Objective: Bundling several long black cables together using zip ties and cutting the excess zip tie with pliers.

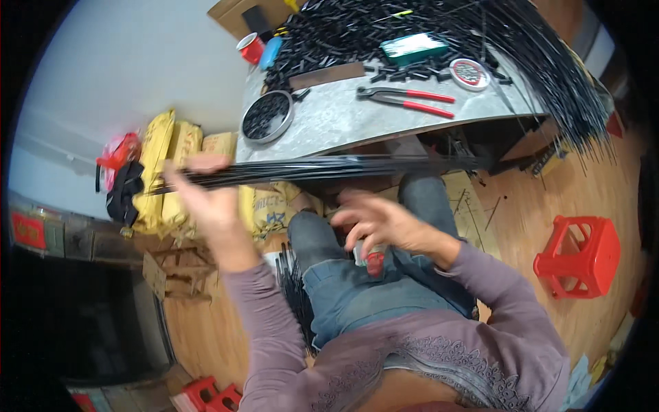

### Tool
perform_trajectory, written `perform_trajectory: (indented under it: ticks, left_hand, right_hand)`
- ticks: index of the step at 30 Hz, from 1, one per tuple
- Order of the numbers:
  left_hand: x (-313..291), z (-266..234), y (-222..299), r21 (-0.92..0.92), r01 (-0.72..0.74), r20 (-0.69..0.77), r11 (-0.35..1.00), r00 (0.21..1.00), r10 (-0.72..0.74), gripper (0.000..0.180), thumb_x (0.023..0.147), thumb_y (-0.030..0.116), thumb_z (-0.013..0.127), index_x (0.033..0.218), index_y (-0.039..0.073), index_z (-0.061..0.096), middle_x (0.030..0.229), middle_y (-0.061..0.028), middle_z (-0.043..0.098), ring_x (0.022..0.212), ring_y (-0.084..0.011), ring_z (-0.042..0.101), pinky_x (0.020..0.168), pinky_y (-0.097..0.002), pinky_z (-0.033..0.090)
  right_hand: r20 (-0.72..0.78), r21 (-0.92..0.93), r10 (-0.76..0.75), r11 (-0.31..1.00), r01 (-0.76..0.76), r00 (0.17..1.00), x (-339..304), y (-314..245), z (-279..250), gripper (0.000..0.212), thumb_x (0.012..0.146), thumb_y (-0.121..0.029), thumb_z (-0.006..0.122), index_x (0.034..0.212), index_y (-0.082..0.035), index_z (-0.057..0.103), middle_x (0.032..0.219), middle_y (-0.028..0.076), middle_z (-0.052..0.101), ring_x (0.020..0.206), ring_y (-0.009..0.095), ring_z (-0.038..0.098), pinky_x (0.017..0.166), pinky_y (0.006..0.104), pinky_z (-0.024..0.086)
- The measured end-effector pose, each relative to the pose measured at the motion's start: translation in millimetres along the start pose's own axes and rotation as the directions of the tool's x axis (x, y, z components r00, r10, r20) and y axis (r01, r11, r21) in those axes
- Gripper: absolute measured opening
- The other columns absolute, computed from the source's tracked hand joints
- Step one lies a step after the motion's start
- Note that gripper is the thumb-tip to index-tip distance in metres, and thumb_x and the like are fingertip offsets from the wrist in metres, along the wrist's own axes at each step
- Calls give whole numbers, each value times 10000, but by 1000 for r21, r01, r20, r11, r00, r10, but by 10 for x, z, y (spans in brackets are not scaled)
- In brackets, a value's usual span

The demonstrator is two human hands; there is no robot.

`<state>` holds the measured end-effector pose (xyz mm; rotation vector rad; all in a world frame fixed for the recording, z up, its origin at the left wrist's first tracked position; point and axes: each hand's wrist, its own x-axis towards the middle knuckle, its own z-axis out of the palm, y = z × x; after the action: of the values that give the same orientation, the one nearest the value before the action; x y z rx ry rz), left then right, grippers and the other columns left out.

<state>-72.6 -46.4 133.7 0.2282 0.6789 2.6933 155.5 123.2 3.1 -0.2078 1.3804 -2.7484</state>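
Note:
My left hand point(209, 196) is closed round one end of a long bundle of thin black rods point(302, 169). The bundle lies level above my knees, its far right end blurred by motion. Over my lap, my right hand point(384, 223) is apart from the rods, its upper fingers stretched out and smeared. The lower fingers curl onto a small red and whitish thing point(375, 264), partly hidden behind them; its kind is unclear. More black rods point(292, 285) stand beside my left leg.
Ahead is a grey-topped table point(329, 127) with a heap of short black pieces point(329, 41), red-handled pincers point(412, 99), a round bowl of black bits point(268, 117) and long black rods point(549, 75). Yellow sacks point(161, 158) stand left; a red stool point(580, 257) is right.

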Motion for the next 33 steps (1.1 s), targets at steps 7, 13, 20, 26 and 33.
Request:
perform_trajectory:
  ticks: [7, 13, 20, 26, 33]
  left_hand:
    - [-927, -930, -1554, -41, 583, -219, 811, 787, -577, 683, 882, 659, 419, 996, 5, 579, 944, -154, 632, 838, -275, 617, 796, -401, 503]
    - [-1327, -351, -1558, 830, -284, 391, 481, 910, -138, 626, 901, 587, 472, 1122, 15, 599, 1038, -67, 597, 882, -133, 590, 703, -240, 453]
    - [-1295, -46, -1296, 775, -312, 373, 549, 928, 0, 274, 935, 219, 594, 1056, -24, 629, 972, -35, 606, 922, -108, 561, 788, -233, 450]
    - [-1031, -349, -909, 712, 65, 225, 700, 922, -315, 234, 880, 137, 627, 1070, 9, 672, 954, -7, 593, 893, -100, 545, 841, -237, 411]
    - [-976, -541, -925, 782, -133, 373, 609, 883, -285, 141, 835, 70, 686, 962, 10, 696, 897, -16, 588, 786, -92, 543, 688, -212, 430]
  right_hand:
    - [-618, -313, -366, 927, 208, 696, -332, -460, -446, 384, 952, -414, 497, 1008, -42, 574, 977, 82, 615, 594, 98, 568, 537, 227, 505]
    - [-355, -863, -575, 504, -22, 737, -20, -67, -327, 126, 854, -127, 646, 826, -4, 636, 690, 31, 626, 667, 85, 580, 579, 267, 463]
    - [-328, -941, -319, 199, -275, 889, 216, 629, -271, 322, 775, -294, 699, 841, -19, 546, 803, 195, 627, 756, 408, 611, 626, 490, 466]
    - [-343, -801, -197, 573, -176, 918, 173, 340, -50, 365, 771, -266, 741, 972, -7, 580, 798, 116, 641, 701, 198, 626, 637, 333, 493]
    - [-293, -718, -271, 695, -24, 917, 266, -34, 119, 212, 794, -154, 722, 876, 0, 601, 722, -15, 578, 650, 31, 503, 575, 205, 430]
